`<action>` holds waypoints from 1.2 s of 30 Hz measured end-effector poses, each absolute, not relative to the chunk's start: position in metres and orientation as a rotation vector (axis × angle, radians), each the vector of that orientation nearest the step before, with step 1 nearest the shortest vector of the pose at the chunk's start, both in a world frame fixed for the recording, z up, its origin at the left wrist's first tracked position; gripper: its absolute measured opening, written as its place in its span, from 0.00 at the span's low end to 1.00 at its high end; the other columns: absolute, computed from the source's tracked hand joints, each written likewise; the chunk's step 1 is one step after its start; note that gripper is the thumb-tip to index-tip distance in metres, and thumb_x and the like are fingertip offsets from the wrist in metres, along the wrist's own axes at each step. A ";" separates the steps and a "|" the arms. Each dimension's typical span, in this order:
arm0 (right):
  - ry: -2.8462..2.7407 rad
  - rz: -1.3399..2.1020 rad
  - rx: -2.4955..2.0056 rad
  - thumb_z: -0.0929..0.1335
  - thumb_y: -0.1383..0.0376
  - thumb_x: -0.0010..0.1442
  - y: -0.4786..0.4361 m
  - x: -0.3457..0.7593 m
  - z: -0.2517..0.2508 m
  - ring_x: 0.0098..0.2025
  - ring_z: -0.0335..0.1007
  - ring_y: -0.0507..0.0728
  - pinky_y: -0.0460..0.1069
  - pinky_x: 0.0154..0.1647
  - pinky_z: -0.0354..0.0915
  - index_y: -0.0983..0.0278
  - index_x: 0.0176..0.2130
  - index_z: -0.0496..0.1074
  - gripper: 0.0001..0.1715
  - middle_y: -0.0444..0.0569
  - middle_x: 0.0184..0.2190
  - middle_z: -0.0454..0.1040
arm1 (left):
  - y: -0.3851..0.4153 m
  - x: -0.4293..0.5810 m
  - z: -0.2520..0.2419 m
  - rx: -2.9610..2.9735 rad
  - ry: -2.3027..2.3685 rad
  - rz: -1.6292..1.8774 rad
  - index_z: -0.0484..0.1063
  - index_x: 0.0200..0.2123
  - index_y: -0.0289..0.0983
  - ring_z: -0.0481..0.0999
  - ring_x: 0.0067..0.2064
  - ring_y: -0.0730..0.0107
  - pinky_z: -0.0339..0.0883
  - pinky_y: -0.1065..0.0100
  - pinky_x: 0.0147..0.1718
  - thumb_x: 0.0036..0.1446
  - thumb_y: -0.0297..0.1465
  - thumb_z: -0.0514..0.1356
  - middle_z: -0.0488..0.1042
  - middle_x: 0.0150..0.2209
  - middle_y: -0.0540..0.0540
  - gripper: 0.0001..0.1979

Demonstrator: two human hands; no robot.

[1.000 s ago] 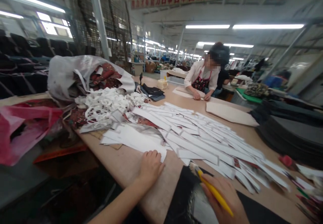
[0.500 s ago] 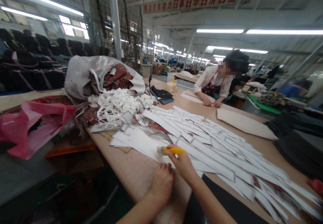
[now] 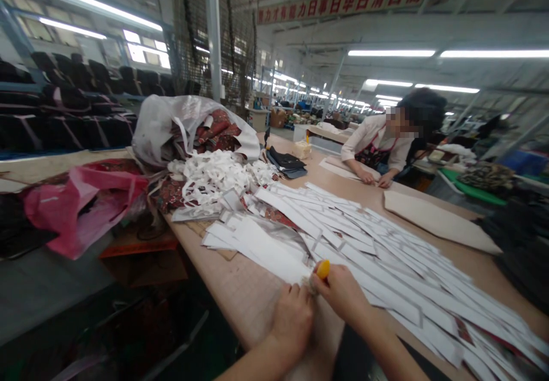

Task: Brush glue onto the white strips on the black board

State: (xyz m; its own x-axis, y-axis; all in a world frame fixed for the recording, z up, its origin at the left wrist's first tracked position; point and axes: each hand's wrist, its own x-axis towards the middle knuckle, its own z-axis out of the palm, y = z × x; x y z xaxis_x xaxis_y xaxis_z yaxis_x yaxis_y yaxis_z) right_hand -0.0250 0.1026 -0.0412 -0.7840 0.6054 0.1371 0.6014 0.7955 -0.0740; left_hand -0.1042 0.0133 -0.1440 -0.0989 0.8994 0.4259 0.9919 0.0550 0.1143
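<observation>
My right hand is closed round a brush with a yellow handle; its pale bristles point down at the near end of a broad white strip. Close beside it, my left hand has its fingers curled over that same end of the strip, at the table's near side. The strip lies flat on a few others like it. To the right, many long white strips with grey edges are spread in overlapping rows, some showing dark red patterned cloth.
A heap of white scraps lies before a clear plastic bag of red patterned cloth. A pink bag hangs at the left. Across the brown table a co-worker bends over a pale panel. Dark folded cloth lies farther back.
My right hand has brought the brush along the strip toward me, next to my left hand, and the handle has tipped more upright. The view has swung slightly left.
</observation>
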 end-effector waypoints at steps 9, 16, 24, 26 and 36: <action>-2.941 0.136 -0.750 0.62 0.62 0.60 0.102 -0.142 -0.036 0.36 0.72 0.56 0.47 0.37 0.58 0.62 0.35 0.73 0.12 0.49 0.31 0.77 | 0.027 -0.102 -0.170 -1.857 -2.028 -0.663 0.70 0.28 0.36 0.70 0.31 0.65 0.63 0.62 0.31 0.53 0.23 0.56 0.71 0.28 0.46 0.05; -2.948 0.141 -0.656 0.59 0.61 0.62 0.109 -0.168 -0.042 0.42 0.70 0.54 0.47 0.45 0.57 0.60 0.41 0.71 0.14 0.47 0.36 0.76 | 0.029 -0.103 -0.173 -1.760 -1.929 -0.814 0.69 0.28 0.36 0.69 0.29 0.65 0.61 0.62 0.27 0.52 0.26 0.59 0.71 0.27 0.48 0.02; -2.980 0.062 -0.877 0.62 0.64 0.56 0.132 -0.060 -0.016 0.28 0.72 0.59 0.49 0.30 0.60 0.63 0.27 0.73 0.12 0.51 0.22 0.75 | 0.022 -0.108 -0.152 -1.954 -2.191 -0.733 0.71 0.30 0.34 0.71 0.34 0.62 0.64 0.62 0.32 0.56 0.27 0.56 0.72 0.31 0.45 0.05; -2.754 0.236 -0.970 0.59 0.59 0.60 0.128 -0.037 -0.022 0.26 0.71 0.56 0.48 0.29 0.61 0.60 0.35 0.72 0.15 0.46 0.22 0.74 | 0.017 -0.112 -0.137 -1.987 -2.416 -0.784 0.72 0.33 0.34 0.71 0.39 0.62 0.63 0.61 0.38 0.57 0.24 0.53 0.73 0.34 0.44 0.08; -2.681 0.211 -0.796 0.57 0.73 0.57 0.072 0.003 -0.117 0.31 0.69 0.56 0.48 0.33 0.61 0.61 0.43 0.67 0.17 0.47 0.29 0.74 | 0.023 -0.141 -0.113 -1.764 -2.669 -1.263 0.71 0.27 0.35 0.71 0.32 0.69 0.62 0.70 0.32 0.50 0.26 0.55 0.73 0.28 0.48 0.05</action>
State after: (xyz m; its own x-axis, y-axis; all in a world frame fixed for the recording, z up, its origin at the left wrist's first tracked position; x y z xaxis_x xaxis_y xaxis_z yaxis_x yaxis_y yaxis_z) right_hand 0.0031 0.0723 -0.1166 -0.7870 0.5522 0.2750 0.5024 0.8325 -0.2336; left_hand -0.1407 0.0234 -0.1129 -0.4416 0.8861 0.1405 0.6706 0.2219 0.7079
